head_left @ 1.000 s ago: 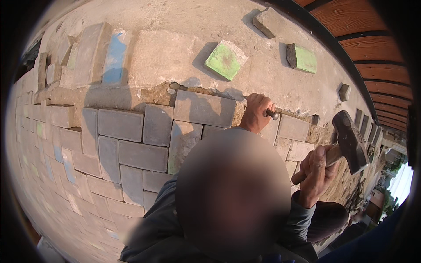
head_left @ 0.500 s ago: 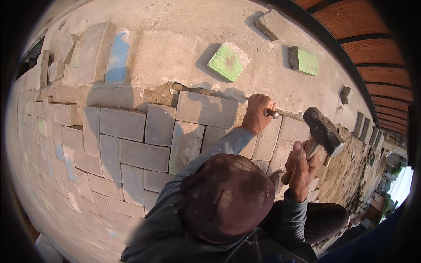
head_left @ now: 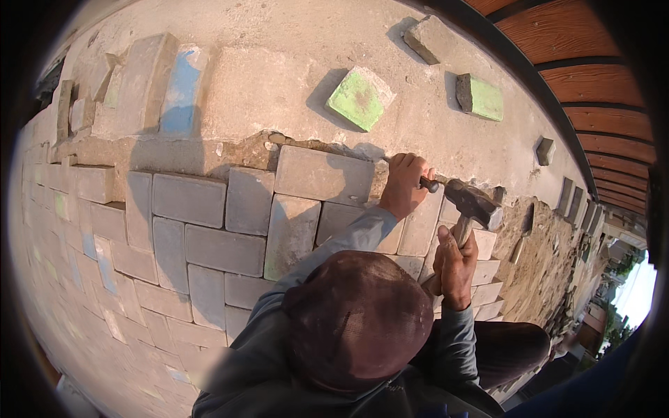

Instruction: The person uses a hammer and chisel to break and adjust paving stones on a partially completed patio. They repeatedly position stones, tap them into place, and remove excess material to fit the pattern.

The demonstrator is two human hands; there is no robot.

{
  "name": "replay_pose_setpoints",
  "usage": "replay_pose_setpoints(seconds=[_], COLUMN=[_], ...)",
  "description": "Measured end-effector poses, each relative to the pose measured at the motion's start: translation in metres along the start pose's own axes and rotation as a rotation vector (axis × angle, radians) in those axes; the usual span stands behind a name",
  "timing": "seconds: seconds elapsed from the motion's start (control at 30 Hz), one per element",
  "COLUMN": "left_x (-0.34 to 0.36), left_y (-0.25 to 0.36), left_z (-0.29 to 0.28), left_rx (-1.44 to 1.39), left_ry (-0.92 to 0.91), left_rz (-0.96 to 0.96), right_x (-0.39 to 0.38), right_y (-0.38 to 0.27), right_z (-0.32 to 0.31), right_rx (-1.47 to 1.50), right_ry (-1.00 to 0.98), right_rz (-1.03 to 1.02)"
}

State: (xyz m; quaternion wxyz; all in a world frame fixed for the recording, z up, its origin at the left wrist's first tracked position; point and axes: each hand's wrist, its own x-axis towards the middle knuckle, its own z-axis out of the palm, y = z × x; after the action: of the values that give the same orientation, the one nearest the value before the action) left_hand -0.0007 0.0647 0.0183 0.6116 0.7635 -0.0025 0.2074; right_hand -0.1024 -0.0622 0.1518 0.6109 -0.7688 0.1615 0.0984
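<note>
My left hand (head_left: 404, 187) is wrapped around a metal chisel (head_left: 428, 185), whose rounded struck end points right. The chisel lies low across the broken concrete edge beside the pavers, and its far tip barely shows past my fingers. In my right hand (head_left: 456, 268) is a sledge hammer (head_left: 474, 203), gripped by its wooden handle. The dark hammer head is just right of the chisel's end; I cannot tell whether they touch. A large grey paver (head_left: 324, 173) lies left of my left hand. A brown cap (head_left: 359, 317) hides part of the paving below.
Green-painted concrete pieces (head_left: 359, 97) and a grey block (head_left: 426, 38) lie on the concrete strip. Thick slabs (head_left: 146, 83) stand at the left. Bare soil (head_left: 550, 258) with a wooden-handled tool (head_left: 518, 249) is at right. A brown slatted fence (head_left: 592, 83) bounds the far right.
My right hand has swung the hammer left and slightly down, bringing its head close to the chisel's end. My left hand keeps its grip on the chisel, nearly in place.
</note>
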Motion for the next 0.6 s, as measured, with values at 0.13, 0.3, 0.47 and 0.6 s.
replay_pose_setpoints(seconds=[0.13, 0.3, 0.47, 0.6], left_x=[0.006, 0.009, -0.004, -0.011], left_y=[-0.006, -0.008, -0.007, -0.01], left_z=[0.002, 0.002, 0.001, -0.006], left_rx=[0.019, 0.012, 0.099, 0.035], left_ry=[-0.014, 0.002, -0.002, -0.119], left_rz=[-0.008, 0.03, 0.179, 0.185], right_x=[-0.007, 0.007, 0.001, -0.02], right_y=[-0.093, -0.152, -0.001, 0.008], right_z=[-0.017, 0.028, 0.042, -0.012], right_rx=[0.241, 0.242, -0.231, -0.022], right_ry=[0.191, 0.196, -0.072, 0.014], right_rz=[-0.357, -1.106, -0.077, -0.05])
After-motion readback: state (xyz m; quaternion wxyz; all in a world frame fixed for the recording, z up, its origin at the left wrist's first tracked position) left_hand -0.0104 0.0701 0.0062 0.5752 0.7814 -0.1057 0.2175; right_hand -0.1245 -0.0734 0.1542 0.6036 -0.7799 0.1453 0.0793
